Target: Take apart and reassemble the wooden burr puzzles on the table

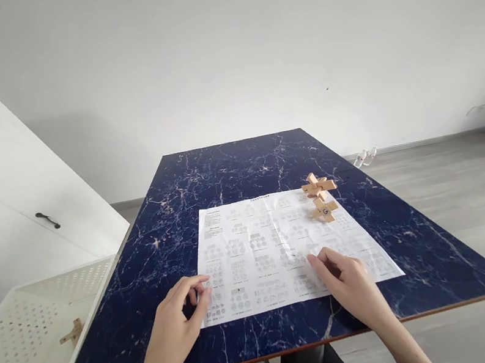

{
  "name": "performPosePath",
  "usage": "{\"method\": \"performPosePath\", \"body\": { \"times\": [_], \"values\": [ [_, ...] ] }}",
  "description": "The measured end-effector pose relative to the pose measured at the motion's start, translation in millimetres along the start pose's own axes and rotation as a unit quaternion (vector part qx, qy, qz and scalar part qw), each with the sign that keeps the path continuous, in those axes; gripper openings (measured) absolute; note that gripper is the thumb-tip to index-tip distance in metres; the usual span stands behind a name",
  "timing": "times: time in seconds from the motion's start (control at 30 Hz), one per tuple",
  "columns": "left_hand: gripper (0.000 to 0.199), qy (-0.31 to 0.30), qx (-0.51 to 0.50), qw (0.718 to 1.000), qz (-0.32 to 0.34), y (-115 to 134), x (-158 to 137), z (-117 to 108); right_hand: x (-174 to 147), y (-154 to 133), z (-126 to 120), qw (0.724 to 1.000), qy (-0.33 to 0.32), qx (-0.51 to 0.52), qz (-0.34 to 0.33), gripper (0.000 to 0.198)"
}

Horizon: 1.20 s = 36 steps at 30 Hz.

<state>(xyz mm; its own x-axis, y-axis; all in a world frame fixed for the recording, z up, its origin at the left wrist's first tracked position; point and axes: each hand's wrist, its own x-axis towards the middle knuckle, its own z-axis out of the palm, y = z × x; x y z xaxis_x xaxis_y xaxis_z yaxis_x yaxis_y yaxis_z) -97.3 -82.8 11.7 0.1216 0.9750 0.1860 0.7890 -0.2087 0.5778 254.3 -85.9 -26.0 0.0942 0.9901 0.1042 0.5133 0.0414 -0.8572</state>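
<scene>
A white printed instruction sheet (264, 252) covered with small diagrams lies on the blue marbled table. My left hand (178, 313) rests at its lower left edge, fingers loosely bent and thumb apart, holding nothing. At the lower right of the sheet, my right hand (347, 278) touches down with relaxed, bent fingers; nothing shows in its grasp, though some fingers are hidden. Two wooden interlocking puzzles stand by the sheet's far right corner: a darker one (318, 186) behind, and a lighter one (324, 211) marked with a letter G in front.
The dark blue table (231, 171) has its front edge close to my body. On the left are a white cabinet (14, 182) and a perforated white bin (21, 336) holding another wooden piece (71, 333). Clear bottles (365, 156) stand beyond the table's right side.
</scene>
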Motion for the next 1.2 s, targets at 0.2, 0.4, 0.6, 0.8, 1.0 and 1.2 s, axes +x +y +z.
{"method": "performPosePath", "body": {
  "times": [0.2, 0.4, 0.6, 0.8, 1.0, 1.2],
  "values": [
    [0.040, 0.006, -0.019, 1.000, -0.014, 2, -3, 0, 1, 2, -2, 1.000, -0.010, -0.012, -0.009, 0.054],
    [0.037, 0.024, -0.027, 0.999, 0.004, 3, -5, -1, 2, 6, -1, 0.999, 0.002, -0.022, -0.035, 0.052],
    [0.037, 0.030, -0.047, 0.998, 0.022, 3, -7, 0, 3, 4, -1, 0.998, 0.023, -0.027, -0.052, 0.051],
    [0.038, 0.015, -0.053, 0.998, 0.026, 8, -10, -4, 2, 4, -1, 0.997, 0.026, -0.023, -0.063, 0.055],
    [0.038, 0.007, -0.043, 0.999, 0.024, 5, -10, -3, 1, 4, -1, 0.998, 0.024, -0.020, -0.056, 0.057],
    [0.041, -0.003, -0.026, 0.999, 0.019, 1, -11, -1, -2, 4, -1, 1.000, 0.001, -0.001, -0.019, 0.054]
  ]
}}
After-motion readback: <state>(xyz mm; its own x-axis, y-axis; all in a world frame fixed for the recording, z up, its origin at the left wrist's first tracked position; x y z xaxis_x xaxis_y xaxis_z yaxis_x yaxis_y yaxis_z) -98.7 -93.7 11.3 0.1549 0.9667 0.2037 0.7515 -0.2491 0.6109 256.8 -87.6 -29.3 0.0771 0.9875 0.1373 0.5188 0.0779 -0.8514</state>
